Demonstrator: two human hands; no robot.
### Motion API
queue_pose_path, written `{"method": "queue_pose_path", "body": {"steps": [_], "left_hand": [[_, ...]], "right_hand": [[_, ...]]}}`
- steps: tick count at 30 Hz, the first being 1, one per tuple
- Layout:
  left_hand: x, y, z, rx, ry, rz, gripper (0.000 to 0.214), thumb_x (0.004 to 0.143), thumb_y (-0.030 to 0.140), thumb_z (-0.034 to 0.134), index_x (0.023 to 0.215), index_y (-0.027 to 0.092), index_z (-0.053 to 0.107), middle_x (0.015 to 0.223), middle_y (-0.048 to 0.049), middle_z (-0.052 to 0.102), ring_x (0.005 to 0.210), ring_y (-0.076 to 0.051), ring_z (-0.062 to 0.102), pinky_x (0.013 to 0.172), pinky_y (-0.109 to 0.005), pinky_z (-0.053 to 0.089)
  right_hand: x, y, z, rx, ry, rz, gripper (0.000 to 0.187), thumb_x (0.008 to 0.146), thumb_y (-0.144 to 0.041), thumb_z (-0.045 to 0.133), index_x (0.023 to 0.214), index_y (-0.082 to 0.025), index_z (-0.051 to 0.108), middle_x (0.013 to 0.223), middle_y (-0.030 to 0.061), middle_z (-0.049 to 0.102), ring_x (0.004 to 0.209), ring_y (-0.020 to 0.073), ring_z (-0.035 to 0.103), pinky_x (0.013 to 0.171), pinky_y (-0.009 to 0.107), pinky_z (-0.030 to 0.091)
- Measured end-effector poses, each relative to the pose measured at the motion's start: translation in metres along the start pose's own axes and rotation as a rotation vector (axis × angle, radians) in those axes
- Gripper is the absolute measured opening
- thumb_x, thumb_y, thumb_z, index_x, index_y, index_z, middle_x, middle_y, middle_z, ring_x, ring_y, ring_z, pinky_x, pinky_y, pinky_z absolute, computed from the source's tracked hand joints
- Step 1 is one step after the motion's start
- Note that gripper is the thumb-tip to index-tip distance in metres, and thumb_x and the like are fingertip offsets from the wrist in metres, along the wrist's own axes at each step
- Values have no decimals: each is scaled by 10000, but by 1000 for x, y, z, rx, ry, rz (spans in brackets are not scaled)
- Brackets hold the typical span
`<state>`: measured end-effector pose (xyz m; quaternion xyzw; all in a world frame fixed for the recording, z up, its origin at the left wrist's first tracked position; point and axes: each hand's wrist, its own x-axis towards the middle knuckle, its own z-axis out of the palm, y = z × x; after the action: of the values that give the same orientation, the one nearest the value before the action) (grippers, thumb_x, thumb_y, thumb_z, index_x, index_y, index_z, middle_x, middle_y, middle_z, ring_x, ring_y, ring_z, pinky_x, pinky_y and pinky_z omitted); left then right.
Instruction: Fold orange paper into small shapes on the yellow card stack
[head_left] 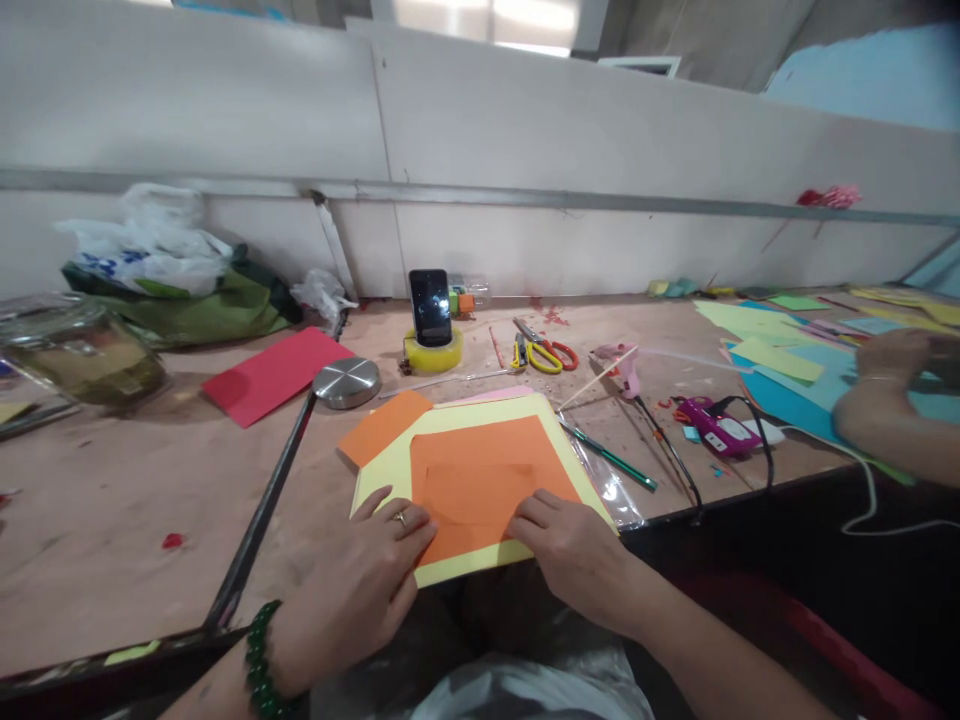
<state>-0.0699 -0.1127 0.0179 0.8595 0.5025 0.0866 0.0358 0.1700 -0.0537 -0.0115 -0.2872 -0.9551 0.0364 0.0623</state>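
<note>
Near the worktop's front edge, the left hand laid bent fingers on a plain orange sheet's left side. The sheet, faintly marked with an inner rectangle, fold or separate piece unclear, covered pale yellow paper. The right hand curled at its lower right, thumb hidden; I couldn't tell whether either hand gripped.

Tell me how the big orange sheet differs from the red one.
Colour: the orange sheet is orange, the red sheet red.
Support: the orange sheet lies on yellow paper, the red sheet on the table.
Contact: the left hand and right hand touch the orange sheet; neither touches the red sheet.
Both lie roughly flat.
</note>
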Motion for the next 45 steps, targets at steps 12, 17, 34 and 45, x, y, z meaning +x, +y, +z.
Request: {"method": "queue_pose_path", "body": {"steps": [12, 17, 34, 45], "left_hand": [[-3, 10, 12, 117, 11, -54, 300, 832, 121, 445, 1059, 138, 640, 935, -97, 646, 868, -263, 553, 898, -486, 435], [-6, 7, 10, 113, 4, -67, 262, 812, 93, 427, 954, 140, 643, 905, -108, 629, 853, -272, 566, 856, -473, 451], [-5, 10, 15, 149, -17, -110, 296, 823, 56, 433, 1008, 132, 652, 919, -121, 641, 854, -274, 585, 762, -421, 513], [-4, 14, 16, 55, 72, -188, 293, 845, 51, 392, 947, 150, 649, 896, -103, 641, 855, -246, 599, 775, -398, 524]], "right_hand": [[5, -2, 7, -55, 11, -37, 162, 880, -55, 536, 968, -142, 640, 880, 68, 605, 789, 196, 486, 617, 312, 398], [-19, 13, 7, -57, 114, 8, 226, 836, 14, 516, 903, -145, 663, 842, 62, 629, 772, 193, 502, 610, 307, 402], [-11, 13, 7, 34, 107, 35, 267, 817, 24, 493, 873, -157, 681, 858, 55, 660, 782, 185, 536, 626, 282, 424], [16, 37, -2, 230, 272, 547, 105, 818, -252, 646, 894, -181, 631, 842, 35, 664, 764, 183, 617, 641, 265, 439]]}}
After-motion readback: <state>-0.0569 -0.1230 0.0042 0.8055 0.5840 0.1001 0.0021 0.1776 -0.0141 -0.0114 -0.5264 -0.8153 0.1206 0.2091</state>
